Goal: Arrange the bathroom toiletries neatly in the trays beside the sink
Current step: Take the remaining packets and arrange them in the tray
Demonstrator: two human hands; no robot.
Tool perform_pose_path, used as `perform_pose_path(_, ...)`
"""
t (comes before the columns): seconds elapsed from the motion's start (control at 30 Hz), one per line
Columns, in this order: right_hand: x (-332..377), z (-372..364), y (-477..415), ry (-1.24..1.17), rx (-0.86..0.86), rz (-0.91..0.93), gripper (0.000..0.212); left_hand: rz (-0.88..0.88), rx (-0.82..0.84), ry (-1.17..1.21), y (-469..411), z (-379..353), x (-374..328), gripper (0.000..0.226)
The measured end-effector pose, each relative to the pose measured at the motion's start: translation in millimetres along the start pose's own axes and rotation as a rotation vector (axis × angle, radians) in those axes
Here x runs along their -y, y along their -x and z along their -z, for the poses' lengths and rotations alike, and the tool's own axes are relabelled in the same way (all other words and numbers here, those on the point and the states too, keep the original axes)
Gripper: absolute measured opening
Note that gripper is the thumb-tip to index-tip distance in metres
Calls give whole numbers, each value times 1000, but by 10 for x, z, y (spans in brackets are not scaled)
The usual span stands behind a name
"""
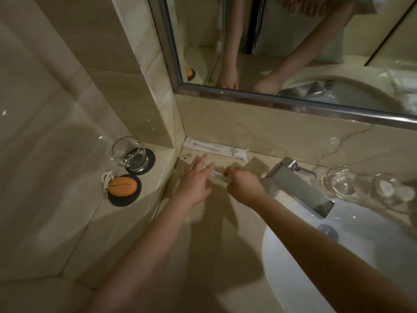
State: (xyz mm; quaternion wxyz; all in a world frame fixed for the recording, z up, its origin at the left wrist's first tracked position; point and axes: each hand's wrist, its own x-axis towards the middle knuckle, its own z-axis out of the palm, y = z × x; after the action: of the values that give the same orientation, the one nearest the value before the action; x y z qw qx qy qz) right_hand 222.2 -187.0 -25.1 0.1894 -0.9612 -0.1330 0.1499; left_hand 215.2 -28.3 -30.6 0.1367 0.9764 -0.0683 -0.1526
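**Slippery wrapper handled next to an open basin**

Nearest the camera, both forearms reach forward over the counter, the right one crossing the rim of the white sink. That basin is the main hazard. The thin clear-wrapped item is held just left of the faucet, and if the glossy film slips from a light pinch it could slide off the stone edge into the bowl.

The left hand lies flat and low over the counter with its fingers straight and spread. It grasps nothing, and its fingertips reach the item's left end. The right hand is curled, thumb and fingers pinching the item's right end, knuckles turned towards the faucet. A careless sweep of that wrist could knock the tap lever, or farther right the clear glass dishes.

Beyond the hands, a white packet lies along the foot of the back wall. A glass tumbler stands on a dark coaster on the side ledge, well clear of both hands. I cannot pick out a tray with any certainty.
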Motion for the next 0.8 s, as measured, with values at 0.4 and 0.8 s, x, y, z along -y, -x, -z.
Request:
perform_pose_path(0.4,-124,439,-480,-465,-229,-200,42,137,-122,616,-250,404,50,20)
perform_pose_path(0.8,-74,-53,-892,164,83,-292,43,318,-115,916,-166,381,266,11)
